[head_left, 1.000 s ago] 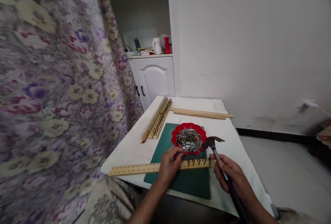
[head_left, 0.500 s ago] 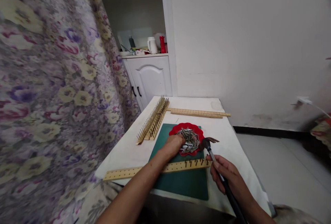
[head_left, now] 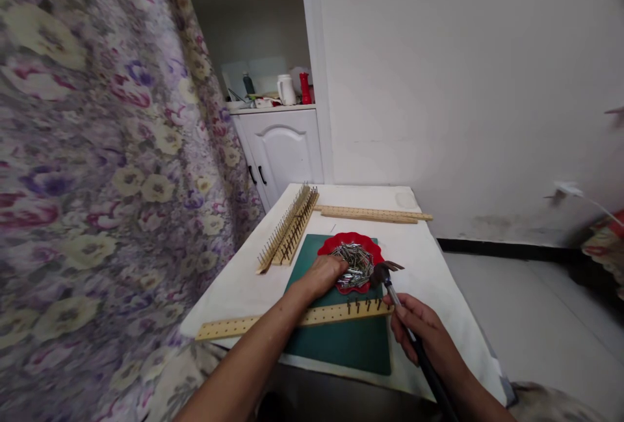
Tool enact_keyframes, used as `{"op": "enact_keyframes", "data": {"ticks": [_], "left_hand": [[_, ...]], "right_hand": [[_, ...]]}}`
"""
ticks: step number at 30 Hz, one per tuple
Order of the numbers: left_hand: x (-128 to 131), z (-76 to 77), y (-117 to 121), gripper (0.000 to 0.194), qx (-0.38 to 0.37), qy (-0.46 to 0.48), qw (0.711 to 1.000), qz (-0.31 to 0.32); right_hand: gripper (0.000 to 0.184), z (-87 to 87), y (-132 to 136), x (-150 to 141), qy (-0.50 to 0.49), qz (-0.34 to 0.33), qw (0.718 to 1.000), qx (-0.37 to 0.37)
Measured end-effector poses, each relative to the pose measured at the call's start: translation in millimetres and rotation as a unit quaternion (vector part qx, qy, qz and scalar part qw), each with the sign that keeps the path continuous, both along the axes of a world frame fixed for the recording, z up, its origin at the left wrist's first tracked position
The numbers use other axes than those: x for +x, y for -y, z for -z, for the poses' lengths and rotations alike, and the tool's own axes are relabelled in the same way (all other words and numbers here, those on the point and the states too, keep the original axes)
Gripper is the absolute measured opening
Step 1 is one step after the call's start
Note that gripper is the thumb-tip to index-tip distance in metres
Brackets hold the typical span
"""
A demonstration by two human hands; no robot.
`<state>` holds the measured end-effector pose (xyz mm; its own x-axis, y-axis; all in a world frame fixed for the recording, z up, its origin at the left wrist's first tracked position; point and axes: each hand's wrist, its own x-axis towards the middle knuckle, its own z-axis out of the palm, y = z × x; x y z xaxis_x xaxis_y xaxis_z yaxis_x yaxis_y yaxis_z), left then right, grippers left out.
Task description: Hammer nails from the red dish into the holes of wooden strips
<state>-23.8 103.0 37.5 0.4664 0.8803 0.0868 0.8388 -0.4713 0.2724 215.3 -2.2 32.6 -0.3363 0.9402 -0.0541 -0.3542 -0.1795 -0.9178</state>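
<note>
My left hand (head_left: pixel 324 275) reaches over the near left rim of a red scalloped dish (head_left: pixel 350 237), its fingers curled at a heap of nails (head_left: pixel 358 266). Whatever is between the fingertips is hidden. My right hand (head_left: pixel 420 326) is wrapped round the shaft of a claw hammer (head_left: pixel 396 298), whose head is raised beside the dish's right rim. Below both hands lies a wooden strip (head_left: pixel 322 315) with rows of holes; several nails (head_left: pixel 365 305) stand in its right end, close to my right fingers. Part of the strip is covered by my left forearm.
A green mat (head_left: pixel 341 347) lies under the dish and strip on a white-covered table (head_left: pixel 234 298). Wooden strips full of upright nails (head_left: pixel 290 227) sit at the back left, and more drilled strips (head_left: pixel 373 214) lie at the back. A floral curtain (head_left: pixel 121 181) hangs at left.
The hammer and my right hand have shifted slightly left. My left hand stays at the nails in the dish, its fingers barely moved. The view has shifted a little.
</note>
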Motion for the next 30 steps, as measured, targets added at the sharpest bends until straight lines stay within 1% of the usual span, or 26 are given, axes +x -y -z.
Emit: {"op": "enact_keyframes", "data": {"ticks": [3,5,7,8,9,11,13,15,17,19,24,30], "left_hand": [[-2.7,-7.5,5.8,0.012,0.008,0.016,1.0,0.008],[-3.8,-13.4,14.0,0.012,0.018,0.036,0.999,0.007],[-4.6,-16.4,26.2,0.014,0.035,0.085,0.996,-0.012],[-4.9,-15.9,33.6,0.014,0.044,0.124,0.991,-0.029],[-5.0,-13.6,41.7,0.014,0.049,0.171,0.983,-0.052],[-4.6,-4.4,58.6,0.011,0.035,0.269,0.956,-0.11],[-2.9,8.4,74.3,0.011,-0.007,0.352,0.921,-0.166],[0.4,20.5,86.3,0.014,-0.045,0.4,0.893,-0.203],[4.3,28.5,93.5,0.017,-0.064,0.418,0.879,-0.221],[7.6,31.9,96.4,0.019,-0.065,0.42,0.876,-0.23],[9.0,31.2,97.2,0.021,-0.059,0.417,0.878,-0.227],[6.4,33.3,99.3,0.022,-0.047,0.399,0.891,-0.214]], "right_hand": [[0.03,-0.6,0.3,0.3,0.0,-0.001,1.0,0.002],[0.028,-0.9,0.4,0.1,-0.003,-0.004,1.0,0.002],[0.027,-1.1,0.5,-0.4,-0.007,-0.007,1.0,0.0],[0.027,-1.0,0.6,-0.6,-0.008,-0.009,1.0,0.0],[0.027,-1.0,0.8,-0.9,-0.01,-0.012,1.0,-0.001],[0.027,-0.7,1.4,-1.3,-0.013,-0.02,1.0,-0.002],[0.027,-0.3,2.4,-1.6,-0.016,-0.029,0.999,-0.002],[0.026,0.1,3.7,-2.1,-0.018,-0.036,0.999,-0.002],[0.026,0.6,5.1,-2.9,-0.018,-0.042,0.999,-0.002],[0.026,1.1,6.3,-4.0,-0.018,-0.047,0.999,-0.003],[0.028,1.5,7.9,-6.5,-0.011,-0.058,0.998,-0.007],[0.026,2.7,9.1,-6.5,-0.009,-0.064,0.998,-0.011]]}}
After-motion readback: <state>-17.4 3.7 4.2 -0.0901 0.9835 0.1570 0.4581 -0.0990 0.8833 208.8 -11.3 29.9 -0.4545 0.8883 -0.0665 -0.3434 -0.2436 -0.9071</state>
